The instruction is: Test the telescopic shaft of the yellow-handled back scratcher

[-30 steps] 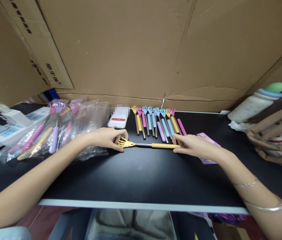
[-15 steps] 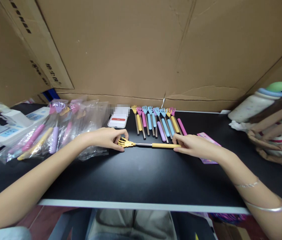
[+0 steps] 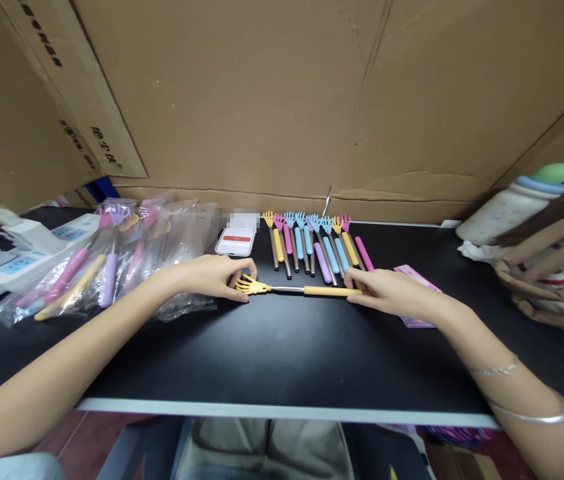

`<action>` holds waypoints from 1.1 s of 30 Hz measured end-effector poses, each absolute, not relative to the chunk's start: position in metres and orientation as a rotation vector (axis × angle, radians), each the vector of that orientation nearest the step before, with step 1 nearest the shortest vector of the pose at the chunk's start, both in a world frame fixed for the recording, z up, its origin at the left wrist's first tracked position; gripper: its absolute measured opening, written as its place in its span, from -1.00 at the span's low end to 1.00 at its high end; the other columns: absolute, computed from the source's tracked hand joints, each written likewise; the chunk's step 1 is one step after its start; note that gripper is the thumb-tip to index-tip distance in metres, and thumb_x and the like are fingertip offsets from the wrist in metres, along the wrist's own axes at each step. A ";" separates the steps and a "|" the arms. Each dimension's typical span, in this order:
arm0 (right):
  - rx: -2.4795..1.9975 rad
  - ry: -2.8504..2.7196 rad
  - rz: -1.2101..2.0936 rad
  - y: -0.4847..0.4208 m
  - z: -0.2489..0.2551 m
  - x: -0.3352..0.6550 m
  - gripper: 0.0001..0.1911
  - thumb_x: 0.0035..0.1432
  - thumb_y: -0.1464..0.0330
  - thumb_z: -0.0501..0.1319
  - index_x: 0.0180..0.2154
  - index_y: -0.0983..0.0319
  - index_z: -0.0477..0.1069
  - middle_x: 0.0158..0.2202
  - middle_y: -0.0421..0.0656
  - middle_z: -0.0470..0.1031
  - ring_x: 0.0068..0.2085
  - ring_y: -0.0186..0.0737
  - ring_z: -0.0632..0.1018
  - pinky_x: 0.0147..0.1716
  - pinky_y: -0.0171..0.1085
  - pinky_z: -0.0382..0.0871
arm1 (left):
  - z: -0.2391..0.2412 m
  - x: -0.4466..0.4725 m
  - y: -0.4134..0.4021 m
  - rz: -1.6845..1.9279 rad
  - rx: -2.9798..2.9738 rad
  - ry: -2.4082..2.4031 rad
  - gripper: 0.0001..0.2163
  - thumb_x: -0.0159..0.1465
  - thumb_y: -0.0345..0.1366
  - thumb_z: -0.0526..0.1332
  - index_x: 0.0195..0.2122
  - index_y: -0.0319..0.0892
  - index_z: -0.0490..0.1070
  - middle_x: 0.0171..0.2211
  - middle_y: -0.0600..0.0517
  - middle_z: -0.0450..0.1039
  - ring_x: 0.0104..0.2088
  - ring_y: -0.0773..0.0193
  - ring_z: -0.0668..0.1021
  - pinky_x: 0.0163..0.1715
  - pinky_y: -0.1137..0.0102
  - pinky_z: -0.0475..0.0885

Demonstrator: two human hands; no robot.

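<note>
A yellow telescopic back scratcher (image 3: 298,290) lies crosswise on the black table (image 3: 282,353). My left hand (image 3: 212,276) pinches its claw-shaped head, fingers closed round it. At the other end, my right hand (image 3: 387,291) grips the yellow handle. Just behind, a row of several back scratchers (image 3: 315,243) with yellow, pink, blue and purple handles lies side by side, claws toward the cardboard wall.
Clear bags with packed back scratchers (image 3: 112,263) lie at the left beside a white power strip (image 3: 22,250). A small white device (image 3: 235,241) sits behind my left hand. A pink card (image 3: 419,280) lies under my right wrist. A bottle (image 3: 512,207) and a bag (image 3: 552,273) stand right.
</note>
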State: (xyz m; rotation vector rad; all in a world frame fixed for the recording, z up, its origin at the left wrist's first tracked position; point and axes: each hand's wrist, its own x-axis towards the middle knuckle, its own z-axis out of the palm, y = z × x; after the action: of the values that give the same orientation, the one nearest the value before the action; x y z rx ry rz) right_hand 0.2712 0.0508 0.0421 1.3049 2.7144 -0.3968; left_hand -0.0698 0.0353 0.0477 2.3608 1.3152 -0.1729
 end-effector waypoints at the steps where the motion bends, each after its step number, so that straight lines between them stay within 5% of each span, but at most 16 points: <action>1: 1.306 2.715 -0.373 0.050 0.043 0.270 -0.79 0.16 0.14 0.02 -0.36 0.14 0.18 -0.53 -0.26 0.32 -0.53 -0.32 0.33 -0.56 -0.37 0.01 | 0.048 -0.069 0.035 -0.175 2.374 1.315 -0.63 0.14 0.02 0.14 -0.10 -0.03 0.21 -0.46 0.17 0.39 -0.45 0.33 0.44 -0.51 0.50 0.15; 10: 1.207 2.804 -0.105 0.038 0.046 0.254 -0.79 0.15 0.17 0.05 -0.42 0.16 0.18 -0.58 -0.28 0.30 -0.58 -0.35 0.31 -0.55 -0.37 -0.01 | 0.044 -0.063 0.028 -0.135 2.832 1.529 -0.67 0.20 0.08 0.03 -0.28 -0.06 0.31 -0.50 0.08 0.40 -0.50 0.26 0.44 -0.56 0.46 0.06; 18: 1.283 2.948 0.140 0.036 0.048 0.250 -0.84 0.25 0.24 -0.05 -0.31 0.15 0.19 -0.50 -0.26 0.40 -0.51 -0.32 0.41 -0.53 -0.38 0.07 | 0.039 -0.054 0.025 0.205 3.255 1.373 -0.92 0.22 -0.27 0.07 -0.39 -0.14 0.26 -0.47 0.07 0.39 -0.42 0.29 0.44 -0.46 0.45 0.20; 26: 1.251 3.088 0.443 0.030 0.034 0.233 -0.88 0.20 0.39 0.02 -0.24 0.20 0.30 -0.40 -0.21 0.49 -0.38 -0.29 0.50 -0.43 -0.35 0.14 | 0.030 -0.031 0.013 0.554 3.453 1.391 -0.85 0.30 -0.27 0.06 -0.41 -0.15 0.26 -0.59 0.12 0.33 -0.52 0.33 0.43 -0.54 0.43 0.14; 33: 1.021 3.154 0.869 0.014 0.022 0.204 -0.81 0.25 0.39 0.00 -0.38 0.22 0.33 -0.52 -0.25 0.45 -0.52 -0.35 0.40 -0.47 -0.29 0.01 | 0.028 -0.010 0.002 0.796 3.598 1.205 -0.80 0.29 -0.28 0.10 -0.49 -0.16 0.20 -0.62 0.12 0.25 -0.54 0.33 0.37 -0.53 0.41 0.13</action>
State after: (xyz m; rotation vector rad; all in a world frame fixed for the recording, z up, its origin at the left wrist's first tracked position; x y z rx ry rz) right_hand 0.2039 0.0136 0.0225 1.0213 3.1536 0.8688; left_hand -0.0098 0.0023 0.0277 3.5984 1.2046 0.7959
